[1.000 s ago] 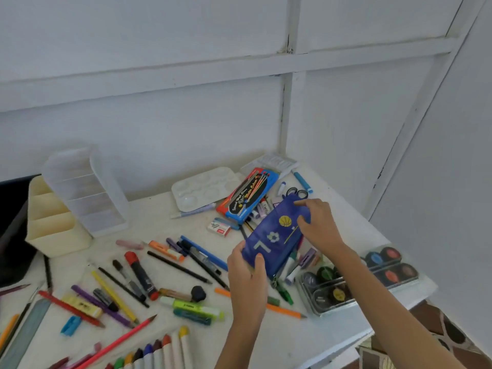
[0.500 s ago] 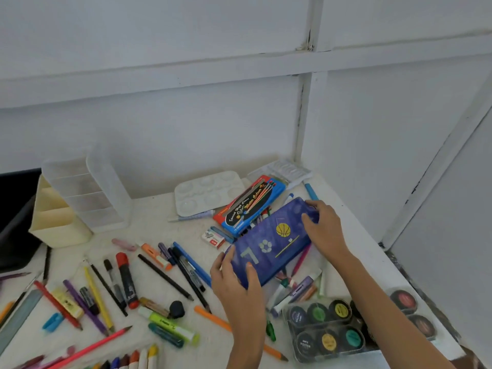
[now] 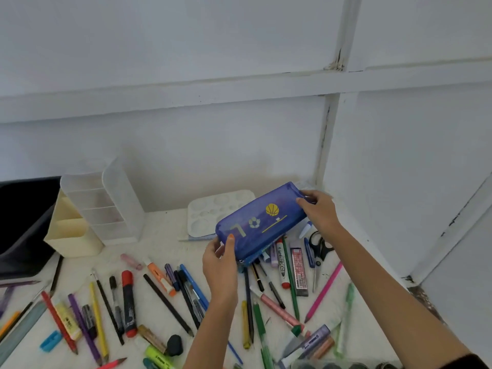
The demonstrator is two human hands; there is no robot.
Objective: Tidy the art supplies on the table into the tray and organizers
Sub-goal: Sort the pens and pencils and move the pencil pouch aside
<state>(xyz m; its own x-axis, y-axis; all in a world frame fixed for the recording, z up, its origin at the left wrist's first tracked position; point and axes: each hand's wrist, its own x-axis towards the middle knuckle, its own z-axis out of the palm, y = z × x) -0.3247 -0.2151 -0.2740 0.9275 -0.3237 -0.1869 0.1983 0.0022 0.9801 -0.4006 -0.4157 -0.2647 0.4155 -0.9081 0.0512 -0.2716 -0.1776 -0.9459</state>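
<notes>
Currently the blue pencil case [image 3: 258, 222] is held clear of the table [image 3: 159, 235] and tilted, with its right end higher. The left hand [image 3: 219, 262] grips the lower left corner, thumb across the front face. The right hand [image 3: 319, 211] grips the upper right end. Neither hand is free.

Loose pens, markers and pencils lie below the case. The scissors [image 3: 319, 246] lie just right of its lower edge. A white palette [image 3: 205, 214] lies behind its left end. Well left of the case stand the clear organizer [image 3: 106, 206], the cream organizer [image 3: 72, 235] and the black tray [image 3: 21, 225].

Hazards:
- The zip edge faces down, and it cannot be seen whether the zip is closed. If it is open, the contents may spill.
- A low carry to the left may sweep pens along the table.
- A wide swing may tip the tall clear organizer.

Change from half a second ago: the case then sat low over the pens, with a boxed colour set visible behind it. It is now raised and hides that box. Both hands keep the same ends.
</notes>
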